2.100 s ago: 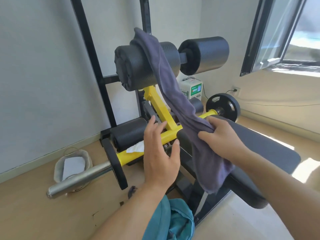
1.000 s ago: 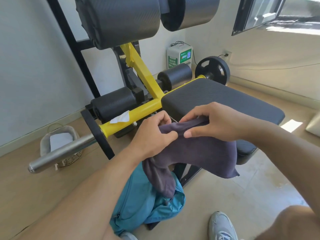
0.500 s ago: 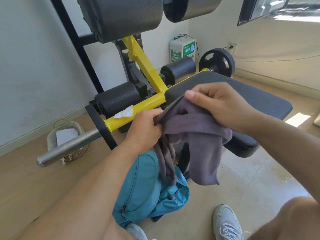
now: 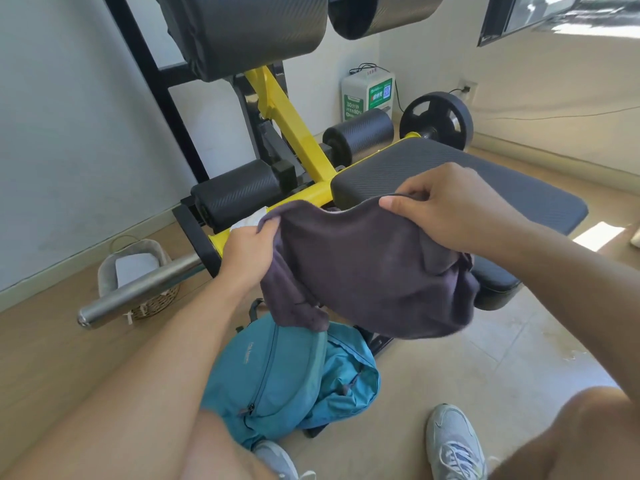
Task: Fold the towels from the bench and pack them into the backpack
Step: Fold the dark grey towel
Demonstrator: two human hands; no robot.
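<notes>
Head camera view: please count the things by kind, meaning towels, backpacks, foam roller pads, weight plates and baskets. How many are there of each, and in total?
Towels: 1, dark grey towel, gripped by both hands.
Backpacks: 1, teal backpack.
Foam roller pads: 4.
Weight plates: 1.
Baskets: 1.
Total: 8.

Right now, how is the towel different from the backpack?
The towel is dark grey-purple; the backpack is bright teal. The towel is held up in the air, gripped by the left hand and right hand; the backpack sits slumped on the floor, untouched by either hand. The backpack has a zipper; the towel is plain. Both are soft fabric.
</notes>
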